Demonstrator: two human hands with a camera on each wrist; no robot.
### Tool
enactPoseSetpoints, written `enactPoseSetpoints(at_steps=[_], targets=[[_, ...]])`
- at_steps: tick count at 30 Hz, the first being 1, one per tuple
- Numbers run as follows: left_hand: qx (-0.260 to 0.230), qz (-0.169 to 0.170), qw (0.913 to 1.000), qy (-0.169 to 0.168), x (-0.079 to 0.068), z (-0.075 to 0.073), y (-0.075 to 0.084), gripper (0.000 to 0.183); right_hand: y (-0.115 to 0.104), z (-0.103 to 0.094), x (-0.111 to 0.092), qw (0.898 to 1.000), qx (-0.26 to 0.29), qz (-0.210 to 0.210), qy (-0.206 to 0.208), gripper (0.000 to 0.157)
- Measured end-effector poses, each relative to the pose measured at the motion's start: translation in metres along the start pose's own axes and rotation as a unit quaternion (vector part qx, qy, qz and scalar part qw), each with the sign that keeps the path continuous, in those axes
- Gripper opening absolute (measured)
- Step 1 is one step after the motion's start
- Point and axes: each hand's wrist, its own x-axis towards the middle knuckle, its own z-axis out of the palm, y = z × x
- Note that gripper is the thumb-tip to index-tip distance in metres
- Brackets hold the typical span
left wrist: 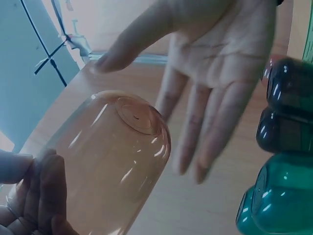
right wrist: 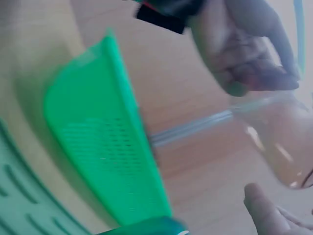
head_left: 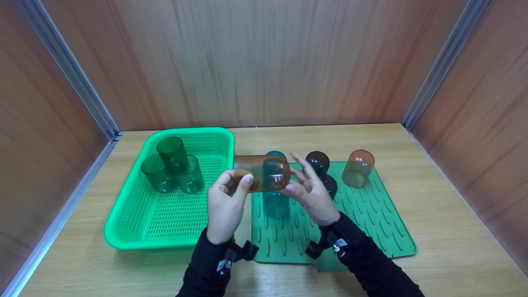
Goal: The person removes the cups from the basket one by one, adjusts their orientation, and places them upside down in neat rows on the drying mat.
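A transparent orange cup (head_left: 282,173) lies sideways in the air above the basket's right rim and the mat. My left hand (head_left: 225,206) pinches it by its open end, thumb against fingers. Its rounded base points right, toward my right hand (head_left: 315,198), whose fingers are spread. In the left wrist view a gap shows between the cup (left wrist: 112,156) and the right hand (left wrist: 215,63). Behind and below the held cup, teal cups (head_left: 275,206) stand upside down on the green mat (head_left: 383,231).
Left of the mat is a green perforated basket (head_left: 165,246) with three green cups (head_left: 192,179) in it. Two dark cups (head_left: 317,161) stand behind the right hand. Another orange cup (head_left: 359,169) is upside down at the mat's back right. Wooden panels (head_left: 264,62) enclose the table.
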Motion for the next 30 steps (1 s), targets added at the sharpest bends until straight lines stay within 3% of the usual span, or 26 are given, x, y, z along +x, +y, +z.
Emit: enactPoseSetpoints(at_steps=[6, 11, 17, 24, 28, 30], targets=[[0.028, 0.011, 0.9994, -0.016, -0.007, 0.01, 0.001, 0.019, -0.008, 0.002, -0.001, 0.998, -0.001, -0.055, -0.007, 0.077], [0.032, 0.011, 0.9992, -0.021, -0.01, 0.016, 0.0, 0.021, -0.009, 0.0, -0.001, 0.996, 0.003, -0.083, -0.007, 0.063], [0.023, 0.021, 0.999, -0.031, -0.013, 0.022, -0.001, 0.022, -0.01, -0.003, -0.005, 0.996, -0.019, -0.089, 0.022, 0.049], [0.008, -0.004, 0.9984, -0.055, -0.015, 0.026, -0.003, 0.024, -0.014, -0.008, -0.009, 0.994, -0.041, -0.094, 0.032, 0.046], [0.023, -0.016, 0.9975, -0.065, -0.017, 0.027, 0.002, 0.02, -0.018, -0.011, -0.01, 0.993, -0.057, -0.096, 0.037, 0.046], [0.043, 0.0, 0.9969, -0.066, -0.019, 0.029, 0.01, 0.017, -0.021, -0.013, -0.011, 0.992, -0.069, -0.094, 0.043, 0.046]])
